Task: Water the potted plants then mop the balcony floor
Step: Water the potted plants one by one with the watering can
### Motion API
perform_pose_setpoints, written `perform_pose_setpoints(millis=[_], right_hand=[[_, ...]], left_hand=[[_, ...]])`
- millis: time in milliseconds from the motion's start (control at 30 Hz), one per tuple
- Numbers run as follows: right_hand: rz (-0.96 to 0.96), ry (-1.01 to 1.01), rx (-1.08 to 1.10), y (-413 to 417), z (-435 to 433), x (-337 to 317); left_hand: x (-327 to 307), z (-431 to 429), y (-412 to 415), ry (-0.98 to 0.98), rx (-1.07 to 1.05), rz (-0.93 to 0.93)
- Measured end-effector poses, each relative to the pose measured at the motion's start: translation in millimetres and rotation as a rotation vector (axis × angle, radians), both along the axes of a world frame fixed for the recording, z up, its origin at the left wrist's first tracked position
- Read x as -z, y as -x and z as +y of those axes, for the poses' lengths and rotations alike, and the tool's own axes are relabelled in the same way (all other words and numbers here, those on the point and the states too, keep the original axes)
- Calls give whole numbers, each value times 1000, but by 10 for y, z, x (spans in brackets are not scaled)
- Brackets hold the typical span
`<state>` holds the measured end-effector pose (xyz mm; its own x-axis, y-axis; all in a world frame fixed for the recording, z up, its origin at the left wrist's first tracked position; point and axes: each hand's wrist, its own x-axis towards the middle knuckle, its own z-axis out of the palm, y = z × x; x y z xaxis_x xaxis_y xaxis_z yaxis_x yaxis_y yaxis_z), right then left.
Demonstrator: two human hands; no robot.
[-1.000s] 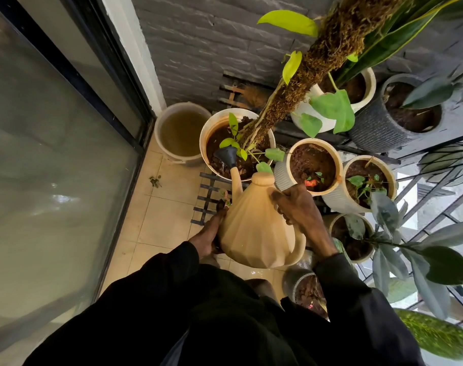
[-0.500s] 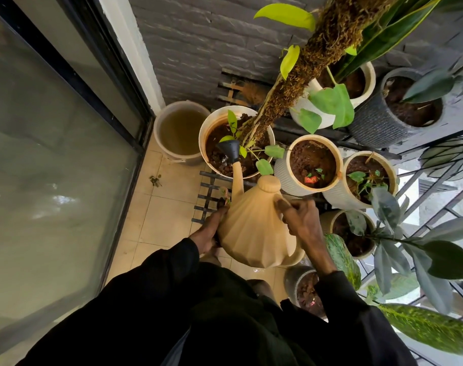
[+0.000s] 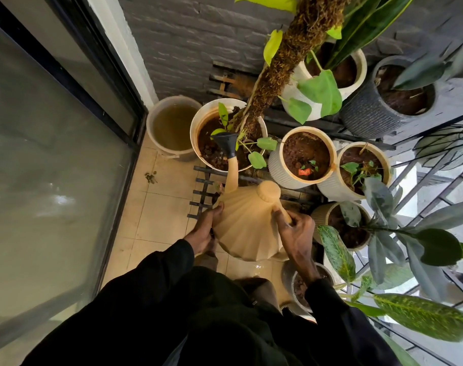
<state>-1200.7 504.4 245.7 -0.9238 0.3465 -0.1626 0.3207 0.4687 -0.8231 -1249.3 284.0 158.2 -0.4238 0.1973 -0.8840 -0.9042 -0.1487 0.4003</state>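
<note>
Over balcony tiles, right hand slid down watering can handle.

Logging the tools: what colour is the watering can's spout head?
The spout head is black, on a tan watering can; the head view shows it.

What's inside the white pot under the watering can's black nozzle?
Dark soil, the foot of the moss pole and some green leaves in the white pot. The watering can has its black nozzle over the middle, covering the soil below it.
</note>
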Motion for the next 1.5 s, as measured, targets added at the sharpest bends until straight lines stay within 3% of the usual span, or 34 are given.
perform_pose_setpoints(millis=[400,800,933,1067,1233,1500], right_hand=[[100,-37,56,-87,119,37],[46,12,-47,-307,375,111],[-27,8,-103,-481,582,315],[-72,-11,-176,-658,768,636],[-173,-43,-195,-773,939,1100],[-290,-50,-271,-630,982,1855]], left_hand=[[-213,104,20,41,-4,144],[-290,354,-473,51,-159,68],[10,522,-923,52,-226,3],[842,639,-1436,94,-332,-91],[413,920,-1446,73,-361,-144],[1306,1084,-1390,116,-369,-333]])
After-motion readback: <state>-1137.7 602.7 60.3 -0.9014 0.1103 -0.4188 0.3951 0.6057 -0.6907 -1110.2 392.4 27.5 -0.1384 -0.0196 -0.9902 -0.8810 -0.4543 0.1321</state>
